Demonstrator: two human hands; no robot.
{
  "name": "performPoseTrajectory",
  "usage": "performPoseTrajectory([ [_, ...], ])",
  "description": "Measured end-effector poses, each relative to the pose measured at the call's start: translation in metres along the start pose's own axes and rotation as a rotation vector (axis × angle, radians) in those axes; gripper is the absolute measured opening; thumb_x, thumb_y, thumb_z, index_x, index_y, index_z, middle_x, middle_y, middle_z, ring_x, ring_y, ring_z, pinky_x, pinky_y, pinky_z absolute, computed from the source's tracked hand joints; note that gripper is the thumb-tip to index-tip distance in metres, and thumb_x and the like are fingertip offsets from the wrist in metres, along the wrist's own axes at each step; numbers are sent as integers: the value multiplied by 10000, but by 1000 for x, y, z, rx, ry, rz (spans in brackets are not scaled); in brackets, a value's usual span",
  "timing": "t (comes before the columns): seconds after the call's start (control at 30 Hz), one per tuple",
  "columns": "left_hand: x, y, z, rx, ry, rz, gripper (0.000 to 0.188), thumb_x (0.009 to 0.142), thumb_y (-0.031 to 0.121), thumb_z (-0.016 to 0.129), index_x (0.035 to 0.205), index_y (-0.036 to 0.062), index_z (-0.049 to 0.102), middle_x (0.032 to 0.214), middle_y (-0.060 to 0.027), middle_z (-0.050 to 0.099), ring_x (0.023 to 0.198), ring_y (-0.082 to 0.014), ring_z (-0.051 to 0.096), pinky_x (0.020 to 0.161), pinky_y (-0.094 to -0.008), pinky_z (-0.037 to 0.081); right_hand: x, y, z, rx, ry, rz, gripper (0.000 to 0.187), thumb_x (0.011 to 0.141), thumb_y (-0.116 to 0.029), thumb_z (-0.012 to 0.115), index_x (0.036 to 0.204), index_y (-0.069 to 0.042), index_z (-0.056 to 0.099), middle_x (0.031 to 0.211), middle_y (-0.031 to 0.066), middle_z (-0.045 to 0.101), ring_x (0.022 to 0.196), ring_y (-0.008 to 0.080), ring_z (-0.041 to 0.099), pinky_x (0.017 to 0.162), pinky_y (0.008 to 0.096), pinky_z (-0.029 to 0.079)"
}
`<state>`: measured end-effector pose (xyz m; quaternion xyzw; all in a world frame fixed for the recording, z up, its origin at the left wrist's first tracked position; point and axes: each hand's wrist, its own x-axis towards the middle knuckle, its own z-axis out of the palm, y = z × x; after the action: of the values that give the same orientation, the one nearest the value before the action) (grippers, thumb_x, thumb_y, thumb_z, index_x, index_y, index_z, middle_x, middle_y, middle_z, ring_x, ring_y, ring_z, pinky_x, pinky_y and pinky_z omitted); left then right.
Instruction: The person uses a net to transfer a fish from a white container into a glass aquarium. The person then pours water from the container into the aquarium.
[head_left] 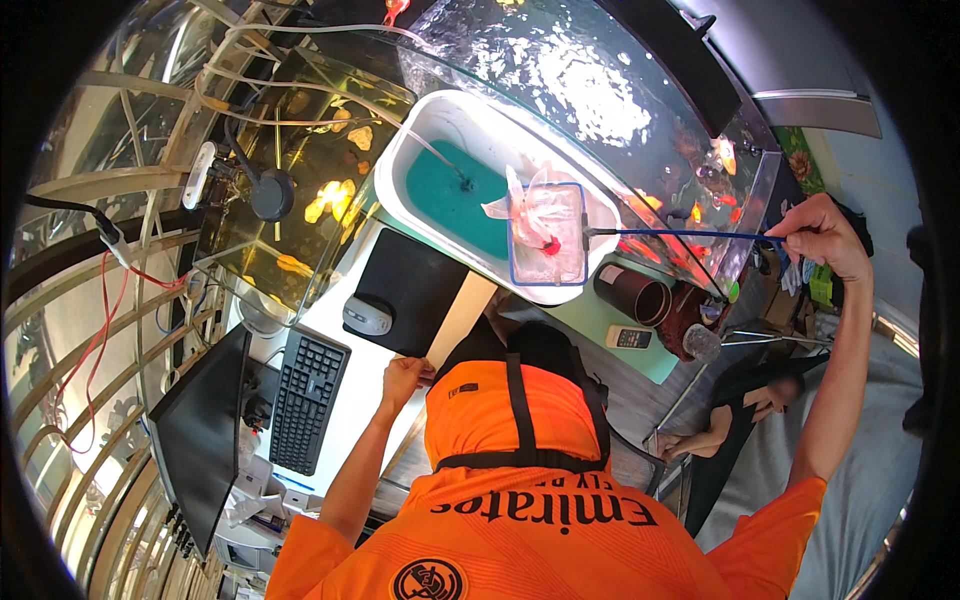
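My right hand (828,238), arm stretched out, grips the end of a long blue handle. It belongs to a fish net (566,268) with a rectangular blue frame and pale mesh. On the net lies a white goldfish (528,212) with long flowing fins and a red patch on its head. The net sits over the right end of a white tub (402,112) holding teal water. A clear hose (425,143) dips into that water. My left hand (406,381) is closed, knuckles curled at the edge of the white desk (365,385), beside the black mouse pad (400,290).
Fish tanks stand behind: a large one (700,190) with orange fish and a smaller one (300,200) at left. A grey mouse (367,315), keyboard (306,400) and monitor (200,440) occupy the left. A dark cup (632,293) and remote (628,337) lie right; another person (735,435) sits beyond.
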<state>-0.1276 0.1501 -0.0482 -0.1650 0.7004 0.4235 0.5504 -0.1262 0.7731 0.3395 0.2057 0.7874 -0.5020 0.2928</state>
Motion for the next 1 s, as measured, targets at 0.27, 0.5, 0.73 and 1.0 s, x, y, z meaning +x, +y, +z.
performPoseTrajectory([
  [0.27, 2, -2, -1, 2, -6, 30, 315, 930, 255, 602, 838, -6, 752, 788, -102, 754, 637, -169, 725, 579, -257, 542, -4, 3, -4, -14, 10, 30, 255, 848, -217, 766, 967, 9, 770, 630, 49, 644, 438, 24, 419, 401, 208, 235],
  [0.5, 3, -2, -1, 2, -8, -6, 311, 921, 253, 600, 843, -5, 755, 778, -101, 752, 633, -166, 722, 581, -258, 545, -8, 1, -8, 16, -1, 42, 279, 846, -231, 749, 970, 18, 767, 615, 60, 631, 411, 28, 395, 390, 209, 224],
  [0.73, 1, 0, 0, -22, 1, 9, 295, 917, 239, 607, 836, -4, 752, 772, -96, 750, 615, -157, 713, 566, -253, 538, -15, 7, -16, 53, 0, 39, 292, 829, -237, 751, 962, 23, 767, 582, 82, 616, 391, 35, 377, 374, 212, 208],
  [1.0, 1, -1, -1, -27, 0, 1, 304, 927, 236, 600, 826, -7, 753, 770, -91, 751, 625, -160, 719, 560, -248, 537, -18, 16, -21, 95, 26, 9, 293, 821, -239, 763, 956, 21, 765, 569, 93, 610, 365, 48, 366, 373, 222, 214],
])
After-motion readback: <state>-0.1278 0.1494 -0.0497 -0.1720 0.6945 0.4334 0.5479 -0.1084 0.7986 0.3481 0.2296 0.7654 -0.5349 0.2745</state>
